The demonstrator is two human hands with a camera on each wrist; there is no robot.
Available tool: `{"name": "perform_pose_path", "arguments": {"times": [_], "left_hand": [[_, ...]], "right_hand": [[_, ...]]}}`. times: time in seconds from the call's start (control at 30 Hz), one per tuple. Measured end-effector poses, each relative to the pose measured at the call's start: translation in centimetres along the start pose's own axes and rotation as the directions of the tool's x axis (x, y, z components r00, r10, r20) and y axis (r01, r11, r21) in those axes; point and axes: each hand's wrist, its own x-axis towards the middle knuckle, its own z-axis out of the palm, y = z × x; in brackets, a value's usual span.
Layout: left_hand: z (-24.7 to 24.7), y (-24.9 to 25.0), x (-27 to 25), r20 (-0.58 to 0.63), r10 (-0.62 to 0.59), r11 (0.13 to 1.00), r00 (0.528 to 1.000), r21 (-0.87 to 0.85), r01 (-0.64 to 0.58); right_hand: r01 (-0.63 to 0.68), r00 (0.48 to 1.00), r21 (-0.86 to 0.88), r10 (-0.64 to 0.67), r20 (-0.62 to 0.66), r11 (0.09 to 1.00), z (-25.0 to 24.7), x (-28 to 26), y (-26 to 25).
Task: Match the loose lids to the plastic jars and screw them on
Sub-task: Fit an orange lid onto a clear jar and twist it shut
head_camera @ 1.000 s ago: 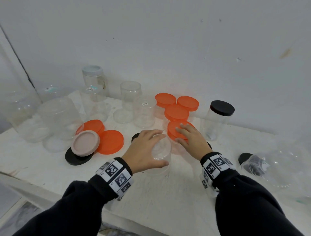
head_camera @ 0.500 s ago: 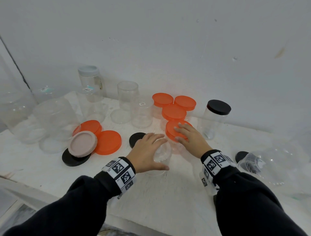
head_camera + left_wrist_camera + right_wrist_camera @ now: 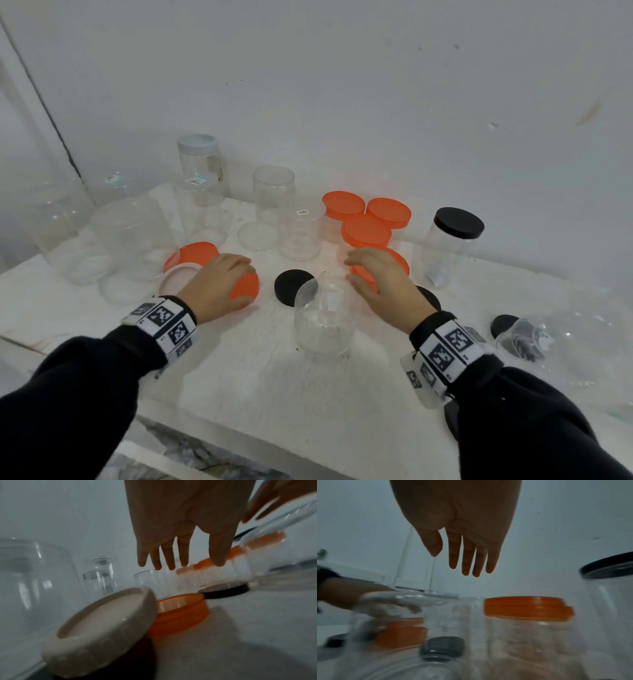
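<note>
Ref. item: open clear jar [image 3: 323,317], upright at table [image 3: 239,377] front-centre, no lid fitted. L hand [image 3: 219,287], left of jar, hovers flat w/ fingers extended over loose orange lid [image 3: 246,289]; no grip. R hand [image 3: 383,284], just right of jar, fingers straight above an orange-lidded jar [image 3: 527,622]; holds nothing. Black lid [image 3: 291,284] lies just behind jar.

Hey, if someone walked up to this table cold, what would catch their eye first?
Probably the cluster of orange-lidded jars at the back centre, bright against the white table. Next, the open clear jar standing lidless at the front between both hands: the left hand reaches over a loose orange lid, the right hand hovers over the nearest orange-lidded jar.
</note>
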Motion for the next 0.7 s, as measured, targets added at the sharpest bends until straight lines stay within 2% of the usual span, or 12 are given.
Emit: {"name": "perform_pose_path", "arguments": {"times": [0.07, 0.13, 0.2, 0.27, 0.47, 0.7], "left_hand": [[0.1, -0.9, 0.8, 0.061, -0.024, 0.994, 0.998, 0.106, 0.017], [0.4, -1.2, 1.7, 0.152, -0.059, 0.974, 0.987, 0.226, 0.024], [0.9, -1.3, 2.4, 0.234, -0.120, 0.957, 0.965, 0.287, 0.049], [1.3, -1.5, 2.8, 0.299, -0.171, 0.948, 0.939, 0.310, 0.075], [1.5, -1.8, 3.4, 0.391, -0.205, 0.933, 0.897, 0.356, 0.058], [1.1, -1.1, 3.4, 0.454, -0.103, 0.958, 0.885, 0.285, -0.035]], "right_hand": [[0.067, 0.993, 0.004, -0.067, 0.101, 0.998, 1.1, 0.0, -1.9], [0.095, 0.970, -0.056, -0.080, 0.228, 0.994, 2.5, 0.1, -2.8], [0.070, 0.932, -0.156, -0.009, 0.361, 0.985, 3.6, 0.2, -2.9], [0.066, 0.900, -0.244, 0.048, 0.433, 0.967, 4.4, 0.0, -2.8], [0.074, 0.911, -0.326, 0.069, 0.408, 0.942, 4.0, -1.2, -2.0], [0.056, 0.904, -0.352, 0.102, 0.414, 0.934, 3.3, -3.0, -1.7]]}}
